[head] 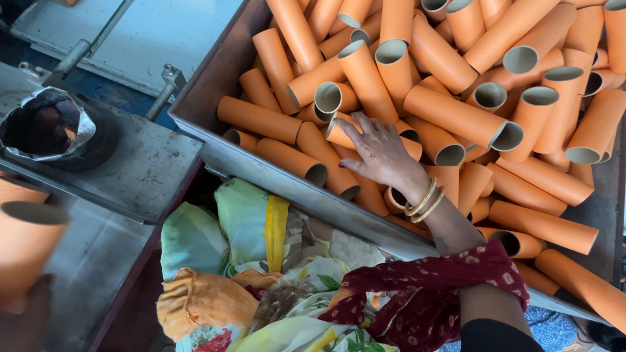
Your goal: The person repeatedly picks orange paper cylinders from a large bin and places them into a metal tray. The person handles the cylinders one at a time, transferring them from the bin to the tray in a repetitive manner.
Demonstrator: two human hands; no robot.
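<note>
Blurred orange tube (26, 251) sat in left hand (23, 319), grip unclear. Right hand (381, 153) fingers splayed flat on piled cardboard tubes (450, 114), grasping none; loose stack beyond fingertips could roll.

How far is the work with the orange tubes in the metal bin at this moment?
Done: one orange tube is already out of the bin, near the camera at lower left; what holds it is too blurred to tell. In hand: the right hand lies open on the pile of tubes, gripping none yet. Left: the metal bin is heaped full.
</note>
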